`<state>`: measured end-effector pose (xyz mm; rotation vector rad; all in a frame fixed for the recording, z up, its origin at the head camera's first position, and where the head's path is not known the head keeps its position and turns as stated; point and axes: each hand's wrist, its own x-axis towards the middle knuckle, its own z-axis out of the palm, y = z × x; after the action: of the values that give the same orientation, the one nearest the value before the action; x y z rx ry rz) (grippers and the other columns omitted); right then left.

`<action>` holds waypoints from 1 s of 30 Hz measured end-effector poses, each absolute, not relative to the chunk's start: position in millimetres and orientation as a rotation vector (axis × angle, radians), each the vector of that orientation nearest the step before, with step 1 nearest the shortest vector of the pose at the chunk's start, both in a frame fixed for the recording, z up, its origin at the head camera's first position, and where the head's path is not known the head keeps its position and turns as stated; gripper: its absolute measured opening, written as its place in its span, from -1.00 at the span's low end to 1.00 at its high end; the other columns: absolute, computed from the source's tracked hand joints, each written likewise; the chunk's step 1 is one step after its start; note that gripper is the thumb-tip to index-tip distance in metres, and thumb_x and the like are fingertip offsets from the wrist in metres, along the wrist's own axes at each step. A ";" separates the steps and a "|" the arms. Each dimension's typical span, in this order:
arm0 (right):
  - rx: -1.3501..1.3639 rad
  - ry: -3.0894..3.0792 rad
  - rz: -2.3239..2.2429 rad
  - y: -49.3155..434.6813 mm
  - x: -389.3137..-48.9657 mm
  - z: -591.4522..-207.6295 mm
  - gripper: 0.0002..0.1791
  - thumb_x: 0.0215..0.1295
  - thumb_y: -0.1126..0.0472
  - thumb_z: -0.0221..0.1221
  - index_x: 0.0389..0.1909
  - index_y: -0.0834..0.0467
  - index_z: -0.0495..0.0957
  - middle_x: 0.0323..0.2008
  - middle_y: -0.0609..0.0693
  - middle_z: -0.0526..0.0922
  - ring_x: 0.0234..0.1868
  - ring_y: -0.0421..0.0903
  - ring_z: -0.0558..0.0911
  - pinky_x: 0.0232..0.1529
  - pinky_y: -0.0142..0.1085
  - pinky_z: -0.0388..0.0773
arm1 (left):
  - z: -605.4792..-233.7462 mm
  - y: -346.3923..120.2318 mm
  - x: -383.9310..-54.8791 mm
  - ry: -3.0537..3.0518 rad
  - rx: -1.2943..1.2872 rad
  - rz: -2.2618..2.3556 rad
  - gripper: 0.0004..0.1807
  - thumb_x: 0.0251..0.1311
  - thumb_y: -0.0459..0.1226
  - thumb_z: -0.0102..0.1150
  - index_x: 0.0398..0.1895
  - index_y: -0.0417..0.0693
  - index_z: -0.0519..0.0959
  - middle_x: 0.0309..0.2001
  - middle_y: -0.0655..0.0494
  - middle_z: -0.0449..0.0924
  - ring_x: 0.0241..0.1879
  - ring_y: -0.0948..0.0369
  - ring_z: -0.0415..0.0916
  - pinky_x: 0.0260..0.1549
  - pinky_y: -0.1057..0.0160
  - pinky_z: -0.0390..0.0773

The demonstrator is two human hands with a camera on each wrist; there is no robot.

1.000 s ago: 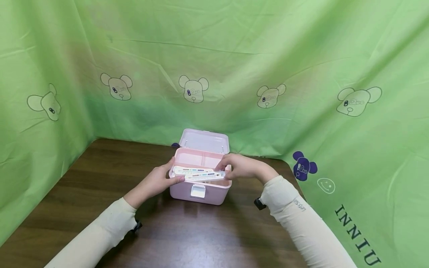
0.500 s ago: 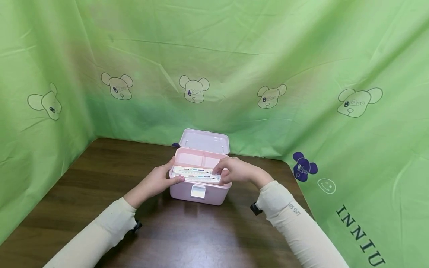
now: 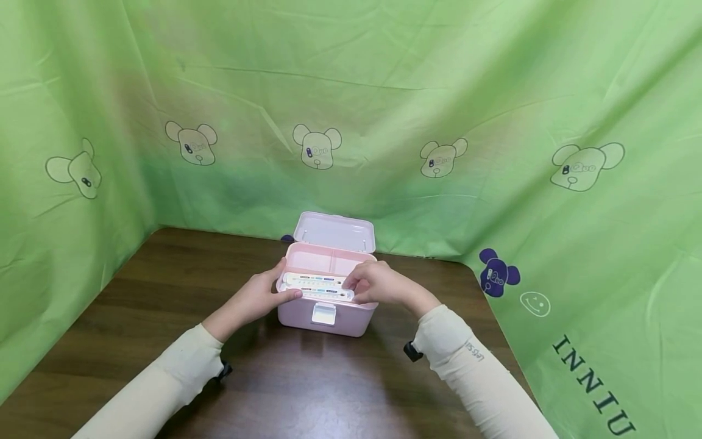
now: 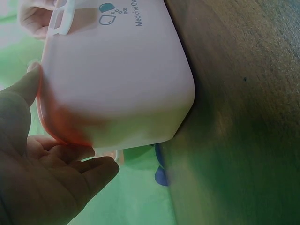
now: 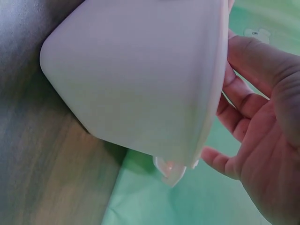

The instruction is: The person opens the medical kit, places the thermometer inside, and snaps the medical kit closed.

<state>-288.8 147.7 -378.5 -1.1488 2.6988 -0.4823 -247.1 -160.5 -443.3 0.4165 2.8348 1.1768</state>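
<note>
A pink medicine chest (image 3: 307, 316) stands on the table with its lid (image 3: 334, 231) raised. My left hand (image 3: 262, 296) grips its left rim, thumb at the front edge, fingers along the side. Two slim white cases with printed scales and coloured marks lie side by side across the chest's top: a rear case (image 3: 312, 281) and a front case (image 3: 323, 294). My right hand (image 3: 384, 285) pinches the right end of the front case, its fingertips partly hidden. In the right wrist view the thumb and fingers (image 5: 241, 96) show beyond the chest's rim; the cases are hidden there.
Behind the cases a pink divided tray (image 3: 309, 258) shows inside the chest. A white latch (image 3: 323, 313) hangs at the front. The brown wooden table (image 3: 307, 390) meets a green printed curtain (image 3: 384, 201) at the back and sides.
My right hand has moved left and slightly down, bringing the front case down and left until it lies beside the rear one. The left hand stays on the chest's rim.
</note>
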 end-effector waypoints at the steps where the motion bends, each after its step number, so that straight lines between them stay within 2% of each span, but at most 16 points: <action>1: -1.160 2.710 -0.475 147.5 -288.6 -379.3 -0.75 0.15 0.22 0.41 -0.12 -0.01 0.77 -0.15 -0.23 0.72 0.00 -0.13 0.54 0.31 0.16 0.24 | -443.3 -160.4 -247.3 2.836 0.414 1.174 0.20 0.20 0.32 0.26 0.65 -0.16 -0.04 0.52 -0.24 0.24 0.45 -0.10 0.32 0.34 -0.14 0.41; 4: -1.184 2.735 -0.472 146.9 -287.2 -381.2 -0.75 0.13 0.22 0.43 -0.13 -0.02 0.78 -0.18 -0.23 0.73 -0.01 -0.15 0.53 0.29 0.19 0.22 | -443.4 -159.8 -247.8 2.839 0.411 1.164 0.20 0.20 0.34 0.25 0.65 -0.16 -0.05 0.51 -0.26 0.24 0.45 -0.10 0.32 0.34 -0.15 0.40; 14: -1.275 2.824 -0.417 144.1 -284.3 -388.5 -0.77 0.08 0.18 0.49 -0.20 -0.08 0.80 -0.29 -0.26 0.74 -0.07 -0.18 0.58 0.16 0.04 0.30 | -443.8 -157.0 -246.6 2.854 0.399 1.154 0.20 0.19 0.35 0.25 0.65 -0.14 -0.03 0.51 -0.25 0.25 0.44 -0.11 0.33 0.32 -0.15 0.42; 21: -1.274 2.838 -0.446 143.8 -280.8 -388.1 -0.83 0.13 0.15 0.49 -0.24 -0.08 0.79 -0.29 -0.25 0.76 -0.06 -0.19 0.59 0.19 0.01 0.30 | -443.5 -156.4 -245.9 2.854 0.392 1.158 0.19 0.20 0.34 0.25 0.65 -0.15 -0.02 0.51 -0.24 0.26 0.44 -0.10 0.34 0.32 -0.14 0.43; 27: -1.248 2.824 -0.650 147.3 -276.4 -391.9 -0.85 0.19 0.19 0.47 -0.20 0.01 0.78 -0.28 -0.16 0.77 -0.14 -0.11 0.66 0.05 -0.19 0.47 | -443.8 -156.0 -244.7 2.868 0.394 1.136 0.20 0.21 0.35 0.23 0.64 -0.17 -0.04 0.51 -0.25 0.25 0.44 -0.11 0.33 0.33 -0.14 0.42; 30: -1.204 2.833 -0.814 151.2 -272.9 -394.8 -0.83 0.21 0.23 0.45 -0.18 0.06 0.78 -0.26 -0.13 0.77 -0.14 -0.07 0.65 -0.02 -0.23 0.54 | -443.7 -156.6 -243.4 2.870 0.391 1.146 0.20 0.19 0.35 0.24 0.64 -0.17 -0.02 0.50 -0.25 0.26 0.42 -0.11 0.36 0.29 -0.14 0.46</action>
<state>-272.9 151.2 -394.8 -1.2041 2.8330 -0.8136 -243.4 -156.6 -443.7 0.3915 2.8699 1.1459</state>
